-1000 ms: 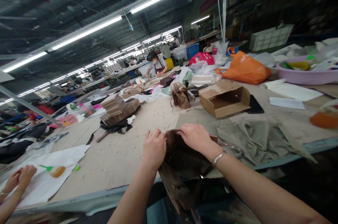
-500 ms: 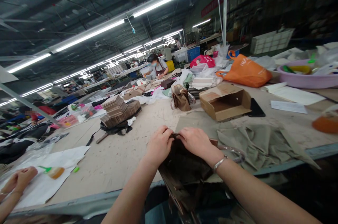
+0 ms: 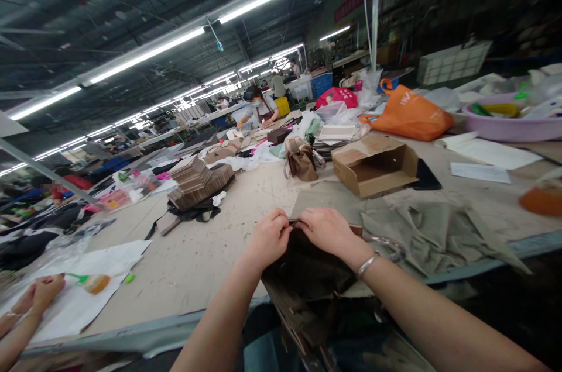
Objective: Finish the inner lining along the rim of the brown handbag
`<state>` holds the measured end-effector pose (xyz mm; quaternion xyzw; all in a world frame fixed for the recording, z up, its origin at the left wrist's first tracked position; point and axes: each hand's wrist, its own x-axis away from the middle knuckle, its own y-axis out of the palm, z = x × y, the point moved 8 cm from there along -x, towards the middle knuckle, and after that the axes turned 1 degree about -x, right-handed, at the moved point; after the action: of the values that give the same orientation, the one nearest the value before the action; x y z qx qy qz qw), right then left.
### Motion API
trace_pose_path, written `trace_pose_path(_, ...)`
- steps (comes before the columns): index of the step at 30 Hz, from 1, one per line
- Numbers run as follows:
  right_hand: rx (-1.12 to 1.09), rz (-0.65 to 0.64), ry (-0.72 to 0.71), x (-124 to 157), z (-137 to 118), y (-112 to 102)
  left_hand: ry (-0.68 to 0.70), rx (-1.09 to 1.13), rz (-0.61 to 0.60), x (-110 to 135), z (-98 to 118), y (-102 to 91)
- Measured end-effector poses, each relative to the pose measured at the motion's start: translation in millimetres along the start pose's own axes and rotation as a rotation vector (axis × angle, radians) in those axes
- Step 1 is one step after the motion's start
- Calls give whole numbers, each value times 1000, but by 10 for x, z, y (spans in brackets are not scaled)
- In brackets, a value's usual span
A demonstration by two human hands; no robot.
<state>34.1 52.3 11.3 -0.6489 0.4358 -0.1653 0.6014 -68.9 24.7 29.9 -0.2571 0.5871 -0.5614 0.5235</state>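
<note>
A dark brown bag (image 3: 307, 269) hangs at the table's front edge, its dark inside facing me and its lower part over the side. My left hand (image 3: 271, 236) is closed on the bag's top edge. Close beside it, my right hand (image 3: 328, 234) pinches the same edge, fingers bent over the rim. The fingertips nearly meet, and what lies between them is too small to make out. A clear curved handle (image 3: 389, 246) shows to the right of my right wrist. Crumpled grey-green cloth (image 3: 421, 234) lies on the table beyond it.
An open cardboard box (image 3: 375, 167) and a small brown bag (image 3: 302, 160) stand ahead. Stacked brown pieces (image 3: 199, 182) are at left. An orange bag (image 3: 410, 114) and a lilac basin (image 3: 509, 126) sit at right. A co-worker's hands (image 3: 41, 293) are near a glue bottle (image 3: 94, 283).
My hands stay on the bag's edge, with only slight finger movement. At left, the co-worker's hands have come a little closer to the glue bottle.
</note>
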Motion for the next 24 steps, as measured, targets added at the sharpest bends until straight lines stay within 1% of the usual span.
trace_pose_path(4, -7, -5, 5, -5, 11, 3, -75, 35, 41, 14, -95, -8)
trace_pose_path(9, -34, -44, 39, -35, 49, 20, -138, -90, 21, 9, -135, 17)
trace_pose_path(12, -32, -37, 45, -44, 49, 17, -182, -146, 17, -6, -144, 28)
trace_pose_path(17, -17, -22, 58, -50, 45, 13, -236, -171, 20, -51, -139, 37)
trace_pose_path(24, -13, -12, 48, -64, 42, 17, -271, -208, 15, -67, -139, 33)
